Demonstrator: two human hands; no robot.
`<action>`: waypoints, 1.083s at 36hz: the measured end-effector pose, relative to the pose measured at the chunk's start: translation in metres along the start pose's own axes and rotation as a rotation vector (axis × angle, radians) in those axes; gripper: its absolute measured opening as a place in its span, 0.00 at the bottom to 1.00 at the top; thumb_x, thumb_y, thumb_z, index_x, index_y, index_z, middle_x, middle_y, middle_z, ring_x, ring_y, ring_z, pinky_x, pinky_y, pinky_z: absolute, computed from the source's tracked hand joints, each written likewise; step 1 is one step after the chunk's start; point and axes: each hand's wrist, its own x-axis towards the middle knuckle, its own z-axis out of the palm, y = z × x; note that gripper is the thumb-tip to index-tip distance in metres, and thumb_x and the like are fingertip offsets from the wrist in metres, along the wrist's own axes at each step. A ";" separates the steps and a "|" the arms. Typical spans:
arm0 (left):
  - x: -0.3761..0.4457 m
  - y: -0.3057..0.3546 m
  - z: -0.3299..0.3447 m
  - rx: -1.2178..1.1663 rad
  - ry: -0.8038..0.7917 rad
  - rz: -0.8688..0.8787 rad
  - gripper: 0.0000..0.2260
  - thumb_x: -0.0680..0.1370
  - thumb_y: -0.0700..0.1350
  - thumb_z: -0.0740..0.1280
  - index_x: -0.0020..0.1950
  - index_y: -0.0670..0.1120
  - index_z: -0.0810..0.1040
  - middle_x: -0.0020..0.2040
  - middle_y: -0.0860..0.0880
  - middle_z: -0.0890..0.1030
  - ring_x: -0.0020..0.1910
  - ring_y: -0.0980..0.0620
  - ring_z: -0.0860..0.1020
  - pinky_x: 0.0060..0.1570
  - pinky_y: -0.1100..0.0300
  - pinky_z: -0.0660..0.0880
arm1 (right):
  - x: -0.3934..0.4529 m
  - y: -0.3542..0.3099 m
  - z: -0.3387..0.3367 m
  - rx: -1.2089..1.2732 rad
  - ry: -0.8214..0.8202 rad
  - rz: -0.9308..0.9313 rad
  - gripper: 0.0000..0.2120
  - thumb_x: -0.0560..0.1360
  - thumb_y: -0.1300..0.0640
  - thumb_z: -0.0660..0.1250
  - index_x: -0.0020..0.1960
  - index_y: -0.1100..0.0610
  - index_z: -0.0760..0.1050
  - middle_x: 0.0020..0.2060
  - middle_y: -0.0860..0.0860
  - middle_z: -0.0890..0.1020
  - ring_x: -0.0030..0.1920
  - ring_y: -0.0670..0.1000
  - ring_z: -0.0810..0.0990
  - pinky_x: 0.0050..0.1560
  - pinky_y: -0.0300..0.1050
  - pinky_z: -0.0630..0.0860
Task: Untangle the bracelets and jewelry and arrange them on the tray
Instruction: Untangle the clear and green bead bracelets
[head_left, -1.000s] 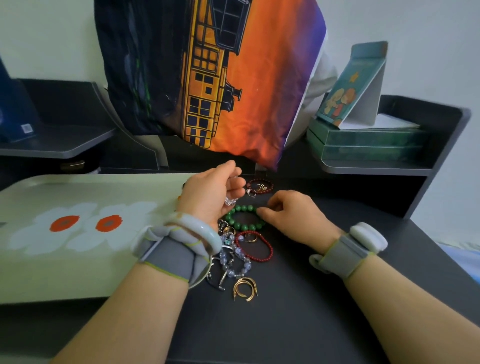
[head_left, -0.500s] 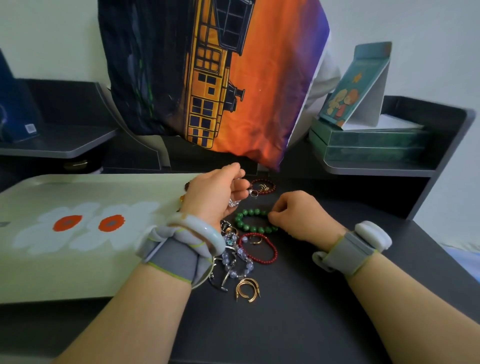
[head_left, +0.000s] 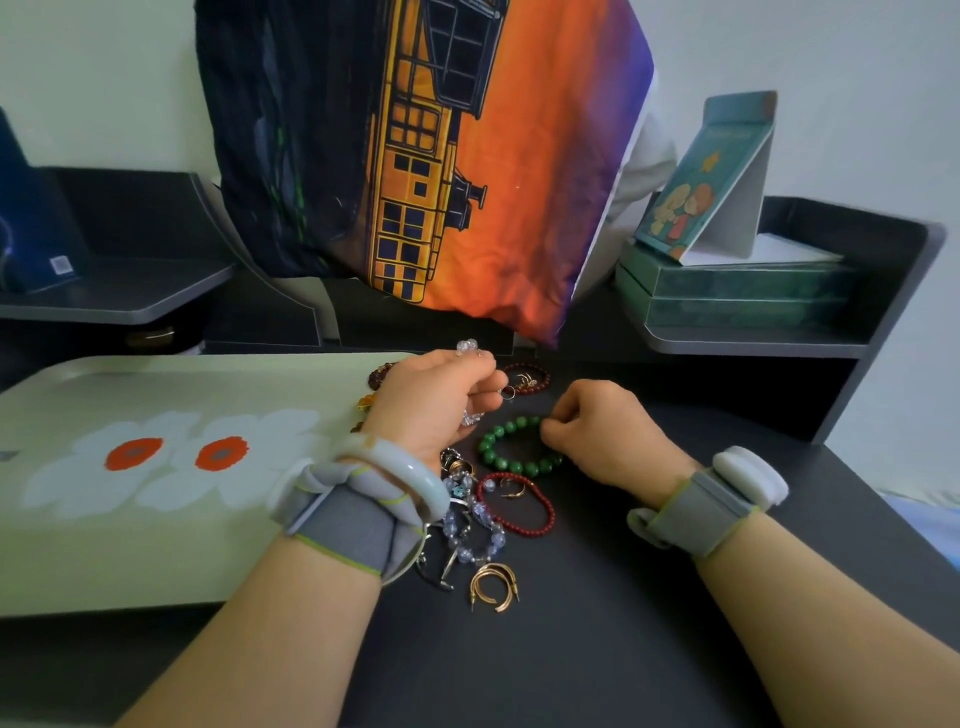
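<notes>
Head view. A clear crystal bead bracelet (head_left: 470, 382) is held in the curled fingers of the left hand (head_left: 431, 405), lifted above the dark desk (head_left: 597, 623) at the tray's right edge; beads show above and below the fist. The green bead bracelet (head_left: 511, 447) lies flat on the desk and is pinched at its right side by the curled fingers of the right hand (head_left: 608, 431). Just below it a red bead bracelet (head_left: 519, 506) is seen, beside a tangle of pale blue beads (head_left: 470, 530) and gold hoop earrings (head_left: 493, 587). A dark red bracelet (head_left: 527, 379) lies behind the hands. The pale green flowered tray (head_left: 156, 467) sits to the left.
</notes>
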 end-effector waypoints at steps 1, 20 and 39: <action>0.000 0.000 0.000 0.002 -0.002 0.004 0.03 0.75 0.45 0.67 0.42 0.49 0.78 0.36 0.53 0.84 0.35 0.57 0.80 0.48 0.57 0.73 | 0.001 0.001 0.000 0.027 0.031 -0.020 0.05 0.72 0.53 0.69 0.41 0.51 0.73 0.40 0.48 0.78 0.39 0.46 0.77 0.38 0.40 0.73; -0.001 -0.006 0.001 0.135 -0.079 0.055 0.06 0.71 0.42 0.72 0.44 0.52 0.79 0.43 0.51 0.82 0.48 0.51 0.81 0.49 0.56 0.74 | -0.008 -0.018 -0.011 1.285 -0.048 -0.266 0.07 0.71 0.68 0.64 0.48 0.63 0.76 0.32 0.53 0.81 0.32 0.48 0.81 0.35 0.39 0.78; -0.001 -0.005 -0.001 0.016 0.022 0.173 0.08 0.69 0.40 0.74 0.46 0.46 0.81 0.31 0.51 0.81 0.32 0.54 0.79 0.49 0.51 0.77 | -0.014 -0.019 -0.001 0.738 -0.105 -0.317 0.10 0.74 0.70 0.66 0.50 0.57 0.78 0.35 0.53 0.81 0.31 0.43 0.79 0.41 0.38 0.77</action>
